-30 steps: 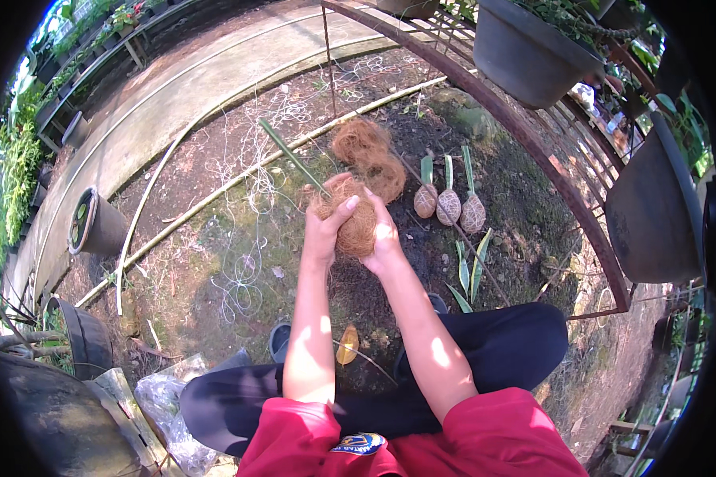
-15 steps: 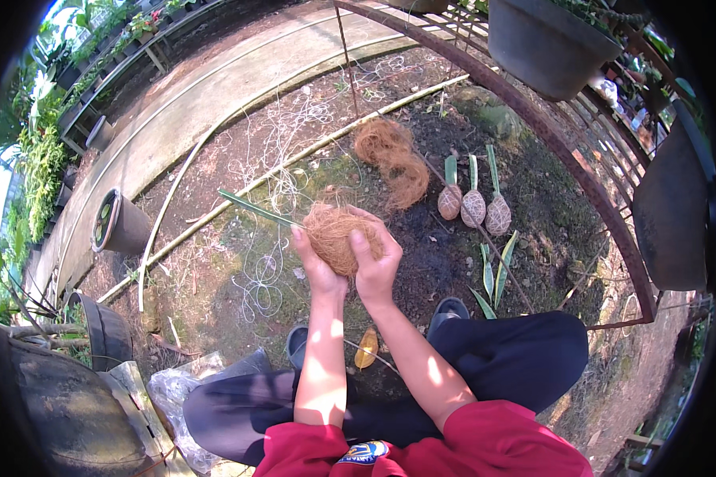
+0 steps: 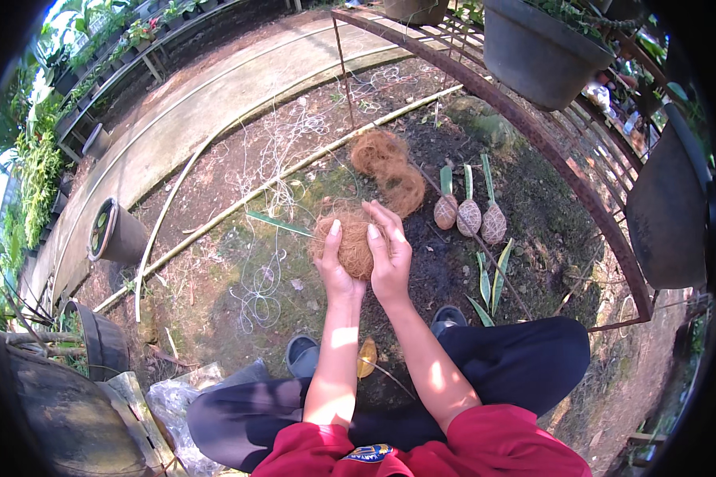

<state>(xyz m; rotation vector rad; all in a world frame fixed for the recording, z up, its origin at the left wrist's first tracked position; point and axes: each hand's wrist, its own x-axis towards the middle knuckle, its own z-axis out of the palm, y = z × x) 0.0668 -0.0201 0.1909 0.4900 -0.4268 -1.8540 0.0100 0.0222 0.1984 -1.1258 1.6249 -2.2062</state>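
Note:
Between my cupped palms is a ball of brown coconut fibre (image 3: 350,248). A long green leaf (image 3: 280,223) sticks out of its left side; the leaf's base is hidden in the fibre. My left hand (image 3: 336,269) closes on the ball's near left side, thumb on top. My right hand (image 3: 391,258) wraps its right side, with fingers curving over the far edge. Beyond them a loose heap of coconut fibre (image 3: 402,191) lies on the soil. To the right sit three string-wrapped balls (image 3: 469,216), each with an upright green leaf piece.
Loose cut leaves (image 3: 498,280) lie near my right knee. Tangled white string (image 3: 261,294) spreads along a bamboo pole (image 3: 215,213) on the left. A rusty metal rack (image 3: 533,131) with planters arches over the right. A black pot (image 3: 119,232) and a plastic bag (image 3: 171,405) are at left.
Both hands have shifted right with the fibre ball. The leaf moved along with it and now points less steeply. My right fingers have come up over the ball's far edge.

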